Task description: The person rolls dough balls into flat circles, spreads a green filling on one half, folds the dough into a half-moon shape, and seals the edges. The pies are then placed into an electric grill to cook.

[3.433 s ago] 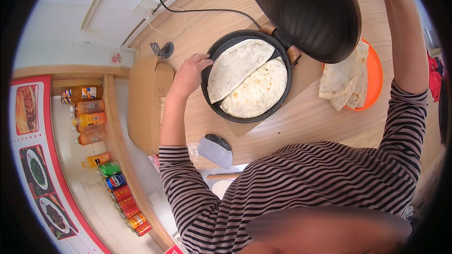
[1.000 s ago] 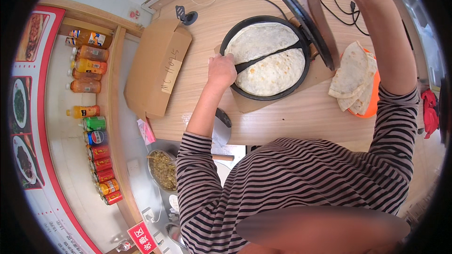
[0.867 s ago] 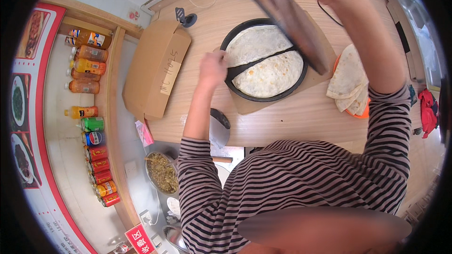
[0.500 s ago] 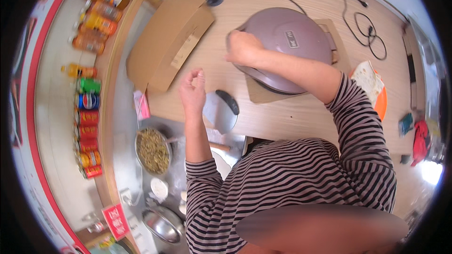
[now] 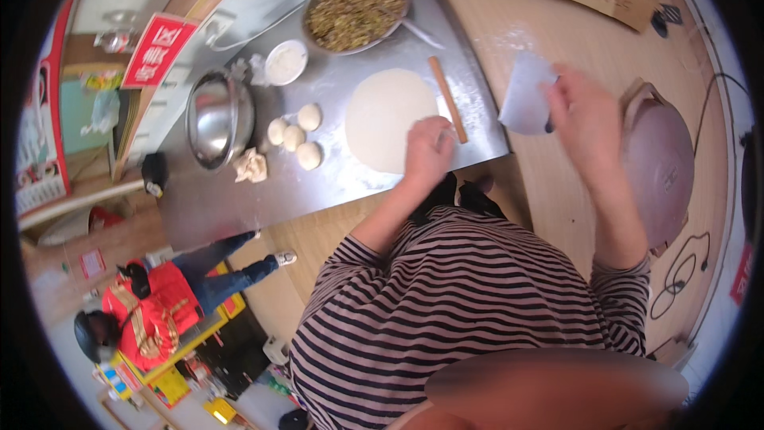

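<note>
My right hand (image 5: 581,115), partly blurred, is closed on the dark handle of a dough scraper with a broad metal blade (image 5: 527,91), over the wooden counter. My left hand (image 5: 428,150) is curled at the right edge of a thin round dough sheet (image 5: 390,115); motion smears its fingers, so I cannot tell whether they grip anything. A wooden rolling pin (image 5: 447,99) lies just right of the dough. Several dough balls (image 5: 294,138) sit left of the sheet on the steel table (image 5: 239,211).
Behind the dough stands a bowl of chopped filling (image 5: 354,12) with a spoon. A small white bowl (image 5: 286,62), a steel bowl (image 5: 219,123) and a crumpled cloth-like lump (image 5: 251,166) are farther left. The closed purple round griddle (image 5: 660,167) is at right. A person in red (image 5: 151,310) is at lower left.
The view has swung left onto the steel table. My right hand has left the griddle lid and taken hold of the scraper from the counter. My left hand has moved to the dough.
</note>
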Demonstrator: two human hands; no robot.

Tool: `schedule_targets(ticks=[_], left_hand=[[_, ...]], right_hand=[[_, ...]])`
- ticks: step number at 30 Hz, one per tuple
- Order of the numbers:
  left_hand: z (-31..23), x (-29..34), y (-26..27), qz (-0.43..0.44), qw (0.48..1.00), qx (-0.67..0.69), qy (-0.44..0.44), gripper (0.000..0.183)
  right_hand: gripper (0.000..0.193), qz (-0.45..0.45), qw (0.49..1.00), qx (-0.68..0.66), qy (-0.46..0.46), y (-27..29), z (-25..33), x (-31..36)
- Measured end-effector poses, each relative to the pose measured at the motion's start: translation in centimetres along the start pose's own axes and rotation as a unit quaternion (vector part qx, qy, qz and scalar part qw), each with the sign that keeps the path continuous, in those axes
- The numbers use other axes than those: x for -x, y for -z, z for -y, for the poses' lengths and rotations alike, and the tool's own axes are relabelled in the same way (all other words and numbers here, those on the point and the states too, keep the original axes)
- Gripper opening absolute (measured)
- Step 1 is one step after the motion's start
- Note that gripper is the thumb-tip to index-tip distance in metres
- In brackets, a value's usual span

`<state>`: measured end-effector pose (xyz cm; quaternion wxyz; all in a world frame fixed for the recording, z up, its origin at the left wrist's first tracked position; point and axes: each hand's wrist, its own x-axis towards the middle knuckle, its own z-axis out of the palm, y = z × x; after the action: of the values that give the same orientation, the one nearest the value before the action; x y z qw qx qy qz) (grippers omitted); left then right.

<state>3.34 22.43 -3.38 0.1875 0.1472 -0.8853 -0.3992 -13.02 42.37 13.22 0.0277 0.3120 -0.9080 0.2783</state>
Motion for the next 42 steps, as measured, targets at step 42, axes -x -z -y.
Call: schedule_targets(ticks=[42], left_hand=[[11.7, -13.7, 14.1, 0.454, 0.815, -0.206, -0.296, 0.049]], right_hand=[[0.031, 0.210, 0.732, -0.519, -0.389, -25.8, 7.6, 9.6]])
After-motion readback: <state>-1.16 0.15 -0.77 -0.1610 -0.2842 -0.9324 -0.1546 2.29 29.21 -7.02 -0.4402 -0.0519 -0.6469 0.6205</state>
